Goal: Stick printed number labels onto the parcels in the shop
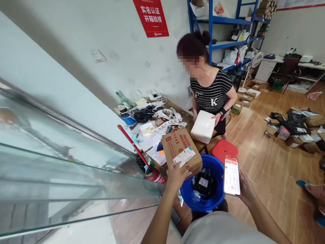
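My left hand grips the near edge of a brown cardboard box, with a finger lying on its white shipping label. The box has red print and sits tilted at the table's corner; whether the table bears its weight I cannot tell. In my right hand is a smartphone, upright, its lit screen showing rows of icons. Below and between my hands stands a blue bin with a black wrapped parcel inside. Across from me a person in a striped top holds a white package with both hands.
Papers and label strips cover the wooden table. A red stool stands beside the bin. A red fire extinguisher and a glass panel are at my left. Parcels lie on the floor at right; blue shelves stand behind.
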Demonstrator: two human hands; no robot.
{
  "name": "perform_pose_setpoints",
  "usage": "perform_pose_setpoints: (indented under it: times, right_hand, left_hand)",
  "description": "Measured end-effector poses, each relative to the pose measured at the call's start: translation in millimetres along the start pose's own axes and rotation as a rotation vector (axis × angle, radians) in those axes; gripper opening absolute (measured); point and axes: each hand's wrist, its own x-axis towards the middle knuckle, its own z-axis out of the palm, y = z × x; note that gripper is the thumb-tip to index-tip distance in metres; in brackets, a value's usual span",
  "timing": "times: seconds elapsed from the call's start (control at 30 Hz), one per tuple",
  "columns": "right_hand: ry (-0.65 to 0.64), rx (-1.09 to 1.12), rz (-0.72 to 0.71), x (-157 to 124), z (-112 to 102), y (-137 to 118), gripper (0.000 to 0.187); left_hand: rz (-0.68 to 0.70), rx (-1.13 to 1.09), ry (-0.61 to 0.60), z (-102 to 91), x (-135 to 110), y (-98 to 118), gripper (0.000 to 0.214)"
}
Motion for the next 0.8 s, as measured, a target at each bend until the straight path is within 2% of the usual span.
perform_pose_setpoints:
  times: [0.13,0.27,0.33,0.5,0.63,0.8]
  right_hand:
    - [0.025,-0.021,-0.062,-5.0,27.5,14.0,0.051]
    - [0.157,-0.020,-0.152,-3.5,59.8,32.7,0.044]
    - [0.189,-0.021,-0.190,-2.3,72.9,42.7,0.043]
    - [0.254,-0.029,-0.220,-2.5,94.7,63.7,0.048]
    - [0.301,-0.039,-0.254,-2.3,107.7,78.5,0.049]
    - [0.326,-0.076,-0.347,-1.3,117.8,97.1,0.052]
  left_hand:
    - [-0.024,0.031,-0.045,-6.8,18.3,-46.8,0.075]
    - [-0.007,0.015,-0.140,-0.4,24.9,-71.0,0.086]
    - [0.032,-0.010,-0.128,3.2,25.8,-76.5,0.083]
    - [0.234,0.019,0.057,5.3,33.0,-82.9,0.053]
    - [0.379,0.055,0.077,11.9,43.3,-89.8,0.048]
    - [0.389,0.050,0.129,21.9,43.8,-93.5,0.046]
